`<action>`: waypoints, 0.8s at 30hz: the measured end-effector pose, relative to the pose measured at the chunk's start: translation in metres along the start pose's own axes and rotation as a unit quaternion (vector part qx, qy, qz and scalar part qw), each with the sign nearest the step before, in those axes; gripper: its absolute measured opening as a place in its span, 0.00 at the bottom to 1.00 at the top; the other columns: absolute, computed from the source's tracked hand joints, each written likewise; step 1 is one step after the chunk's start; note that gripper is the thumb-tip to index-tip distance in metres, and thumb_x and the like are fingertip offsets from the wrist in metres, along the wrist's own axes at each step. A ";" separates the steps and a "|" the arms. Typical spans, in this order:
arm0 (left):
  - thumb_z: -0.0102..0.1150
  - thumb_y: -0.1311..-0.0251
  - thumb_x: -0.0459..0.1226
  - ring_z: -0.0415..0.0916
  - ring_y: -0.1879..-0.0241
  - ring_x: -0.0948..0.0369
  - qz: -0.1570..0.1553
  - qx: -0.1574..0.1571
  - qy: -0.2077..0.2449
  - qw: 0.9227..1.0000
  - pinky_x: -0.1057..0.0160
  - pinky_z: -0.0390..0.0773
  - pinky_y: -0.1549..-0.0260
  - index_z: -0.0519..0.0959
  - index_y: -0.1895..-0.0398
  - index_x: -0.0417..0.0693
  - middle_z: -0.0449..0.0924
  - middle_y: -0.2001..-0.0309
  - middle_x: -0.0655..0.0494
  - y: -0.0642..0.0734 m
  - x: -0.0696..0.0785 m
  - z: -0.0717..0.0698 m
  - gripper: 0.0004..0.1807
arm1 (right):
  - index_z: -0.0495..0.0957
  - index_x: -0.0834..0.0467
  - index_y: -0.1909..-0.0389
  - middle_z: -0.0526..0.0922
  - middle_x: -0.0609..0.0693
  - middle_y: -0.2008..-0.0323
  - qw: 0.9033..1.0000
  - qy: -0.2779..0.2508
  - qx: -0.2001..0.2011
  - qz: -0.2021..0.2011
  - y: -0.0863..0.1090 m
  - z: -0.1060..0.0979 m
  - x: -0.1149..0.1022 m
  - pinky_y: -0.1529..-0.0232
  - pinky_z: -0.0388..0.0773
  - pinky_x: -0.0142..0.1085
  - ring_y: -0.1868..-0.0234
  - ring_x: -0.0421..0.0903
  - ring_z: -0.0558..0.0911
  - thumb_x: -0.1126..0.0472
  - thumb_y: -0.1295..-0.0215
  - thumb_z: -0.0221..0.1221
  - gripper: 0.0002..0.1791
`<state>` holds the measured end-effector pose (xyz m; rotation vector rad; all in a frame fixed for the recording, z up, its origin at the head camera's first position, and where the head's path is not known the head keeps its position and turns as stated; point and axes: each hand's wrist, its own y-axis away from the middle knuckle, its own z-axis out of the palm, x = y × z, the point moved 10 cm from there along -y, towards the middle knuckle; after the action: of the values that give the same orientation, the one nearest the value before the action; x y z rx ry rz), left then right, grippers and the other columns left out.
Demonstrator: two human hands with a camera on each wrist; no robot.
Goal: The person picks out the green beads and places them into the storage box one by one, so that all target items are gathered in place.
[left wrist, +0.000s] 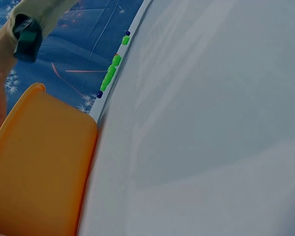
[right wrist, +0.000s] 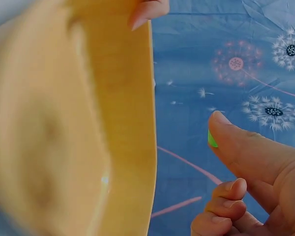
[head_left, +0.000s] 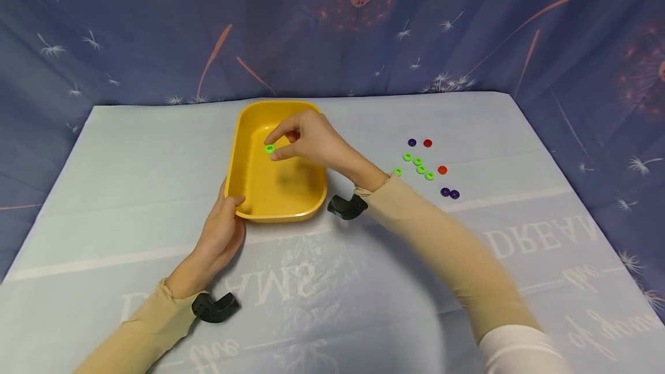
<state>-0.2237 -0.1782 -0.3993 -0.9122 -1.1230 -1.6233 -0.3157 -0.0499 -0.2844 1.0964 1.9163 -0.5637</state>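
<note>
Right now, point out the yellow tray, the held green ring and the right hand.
Yellow tray (head_left: 270, 192), head view: bare floor.
Green ring (head_left: 269, 152), head view: near rim.
Right hand (head_left: 313, 135), head view: its middle.

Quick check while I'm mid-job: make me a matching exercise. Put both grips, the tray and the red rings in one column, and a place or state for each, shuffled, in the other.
1. Left grip
2. Right grip
3. Yellow tray
4. Red rings

A. Lying on the table, to the right of the tray
B. Pinching a green ring
C. Holding the tray's near left corner
D. Open side up

Pairs: 1-C, 2-B, 3-D, 4-A
</note>
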 end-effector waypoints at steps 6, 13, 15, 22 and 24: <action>0.28 0.31 0.30 0.36 0.26 0.66 -0.007 0.003 -0.006 1.000 0.63 0.36 0.27 0.35 0.20 0.63 0.34 0.21 0.65 0.000 -0.001 -0.002 0.39 | 0.89 0.57 0.62 0.62 0.47 0.85 1.000 0.012 -0.018 0.006 -0.022 0.019 -0.003 0.74 0.56 0.28 0.80 0.42 0.61 0.64 0.47 0.72 0.10; 0.28 0.30 0.30 0.36 0.25 0.67 -0.012 0.007 -0.008 1.000 0.63 0.37 0.26 0.35 0.20 0.63 0.33 0.21 0.66 -0.001 -0.002 -0.003 0.39 | 0.89 0.54 0.63 0.69 0.49 0.82 0.994 0.064 -0.029 0.083 -0.043 0.035 0.014 0.74 0.57 0.28 0.76 0.42 0.65 0.63 0.48 0.73 0.10; 0.29 0.30 0.30 0.36 0.25 0.68 -0.015 0.011 -0.007 1.000 0.63 0.37 0.26 0.34 0.20 0.64 0.33 0.21 0.67 -0.001 -0.002 -0.003 0.39 | 0.89 0.54 0.62 0.74 0.49 0.77 0.992 0.072 -0.027 0.098 -0.049 0.037 0.018 0.73 0.59 0.28 0.72 0.43 0.67 0.63 0.48 0.73 0.10; 0.28 0.31 0.29 0.36 0.25 0.68 -0.009 0.016 0.001 1.000 0.63 0.38 0.26 0.34 0.20 0.62 0.33 0.21 0.66 -0.002 -0.002 -0.004 0.39 | 0.88 0.56 0.62 0.84 0.46 0.54 0.987 0.100 -0.004 0.122 -0.068 0.040 0.031 0.60 0.72 0.30 0.54 0.46 0.74 0.62 0.47 0.73 0.10; 0.29 0.31 0.29 0.36 0.25 0.69 -0.007 0.019 -0.001 1.000 0.64 0.38 0.26 0.34 0.20 0.62 0.33 0.21 0.66 -0.002 -0.002 -0.005 0.40 | 0.88 0.57 0.63 0.84 0.47 0.54 0.986 0.106 0.005 0.131 -0.072 0.041 0.035 0.57 0.74 0.32 0.52 0.47 0.75 0.63 0.47 0.72 0.09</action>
<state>-0.2257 -0.1823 -0.4036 -0.8827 -1.1601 -1.6079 -0.3690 -0.0991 -0.3379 1.4363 1.9054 -0.3214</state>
